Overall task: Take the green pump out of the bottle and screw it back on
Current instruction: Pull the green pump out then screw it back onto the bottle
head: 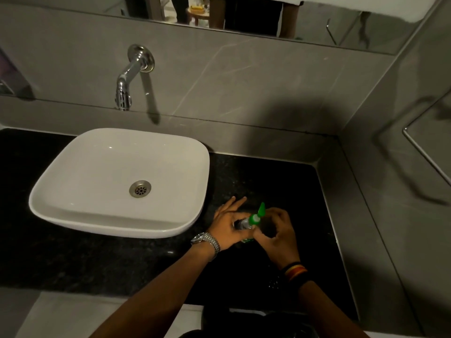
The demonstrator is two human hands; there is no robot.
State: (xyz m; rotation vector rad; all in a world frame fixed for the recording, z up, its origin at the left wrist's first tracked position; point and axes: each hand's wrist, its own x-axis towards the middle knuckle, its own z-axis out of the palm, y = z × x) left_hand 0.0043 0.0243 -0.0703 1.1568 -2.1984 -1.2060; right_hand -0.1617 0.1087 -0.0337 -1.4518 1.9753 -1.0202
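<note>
A small clear bottle stands on the black counter to the right of the basin. Its green pump sits on the neck, nozzle pointing up and away from me. My left hand wraps the bottle's body with thumb and lower fingers, while two fingers stretch out above it. My right hand is at the pump's collar, thumb and fingertips curled against it. The lower part of the bottle is hidden behind both hands.
A white countertop basin with a metal drain sits to the left. A chrome wall tap hangs above it. Grey tiled walls close in at the back and right. A mirror runs along the top.
</note>
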